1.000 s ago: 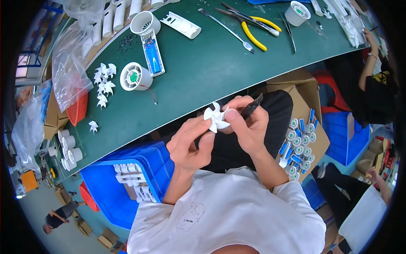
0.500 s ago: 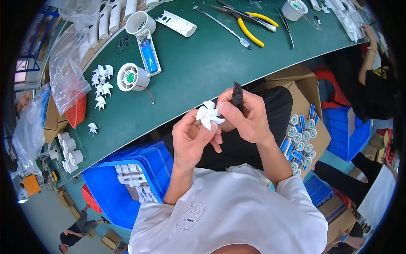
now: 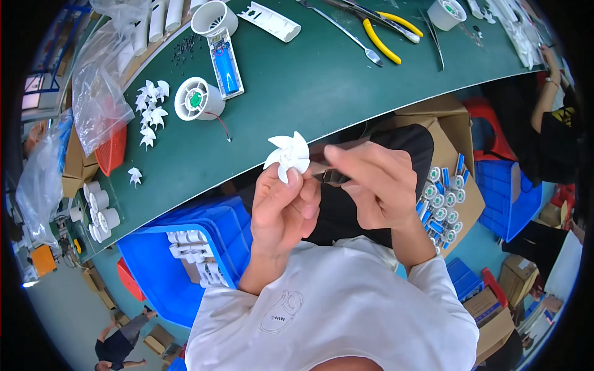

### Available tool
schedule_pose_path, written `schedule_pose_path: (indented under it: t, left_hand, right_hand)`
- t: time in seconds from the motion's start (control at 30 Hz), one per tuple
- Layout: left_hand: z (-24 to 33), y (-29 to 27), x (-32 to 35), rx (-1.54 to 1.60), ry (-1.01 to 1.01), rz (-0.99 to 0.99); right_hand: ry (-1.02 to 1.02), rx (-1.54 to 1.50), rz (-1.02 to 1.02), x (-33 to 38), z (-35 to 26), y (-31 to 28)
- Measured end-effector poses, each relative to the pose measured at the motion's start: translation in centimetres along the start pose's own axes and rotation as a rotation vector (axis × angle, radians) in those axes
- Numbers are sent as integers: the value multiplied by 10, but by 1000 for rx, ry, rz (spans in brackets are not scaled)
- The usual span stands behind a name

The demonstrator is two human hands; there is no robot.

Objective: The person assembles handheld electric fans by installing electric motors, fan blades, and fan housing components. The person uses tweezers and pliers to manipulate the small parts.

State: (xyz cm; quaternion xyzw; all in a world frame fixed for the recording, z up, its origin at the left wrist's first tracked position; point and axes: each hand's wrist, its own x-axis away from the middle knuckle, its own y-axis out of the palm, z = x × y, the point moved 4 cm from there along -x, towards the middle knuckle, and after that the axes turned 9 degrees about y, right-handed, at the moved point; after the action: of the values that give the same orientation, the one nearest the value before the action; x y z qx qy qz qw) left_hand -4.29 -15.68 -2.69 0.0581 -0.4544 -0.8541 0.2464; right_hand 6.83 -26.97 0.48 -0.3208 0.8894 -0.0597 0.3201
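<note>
My left hand point(image 3: 281, 207) pinches a small white fan blade wheel point(image 3: 288, 156) and holds it up in front of my chest, just below the green table's point(image 3: 322, 80) near edge. My right hand point(image 3: 374, 185) grips a thin dark tool point(image 3: 331, 177) whose tip points left at the back of the blade wheel. On the table to the upper left lies a white round fan housing point(image 3: 197, 99) with a green part inside and a red wire.
Loose white fan blades point(image 3: 151, 111) lie left of the housing. A blue battery holder point(image 3: 226, 59), yellow-handled pliers point(image 3: 387, 34) and tweezers point(image 3: 346, 31) lie farther back. A blue bin point(image 3: 179, 260) sits at my left, a cardboard box of parts point(image 3: 442, 198) at my right. Another person point(image 3: 554, 123) sits far right.
Both hands have drawn closer to me with the blade wheel. The dark tool has swung from pointing up to lying level, its tip against the wheel.
</note>
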Motion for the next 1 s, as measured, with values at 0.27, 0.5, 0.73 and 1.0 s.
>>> schedule_pose_path:
  t: [0.27, 0.5, 0.73, 1.0]
  left_hand:
    - [-5, 10, 8, 252, -162, -17]
    - [-6, 14, 14, 338, -204, 0]
    - [-9, 14, 13, 310, -203, -25]
    - [-11, 15, 16, 298, -206, -51]
  right_hand:
    - [-125, 126, 34, -3, -4, 8]
    - [-193, 158, 46, -4, -8, 6]
    - [-200, 147, 87, -6, -6, 6]
    - [-232, 119, 71, -6, -6, 6]
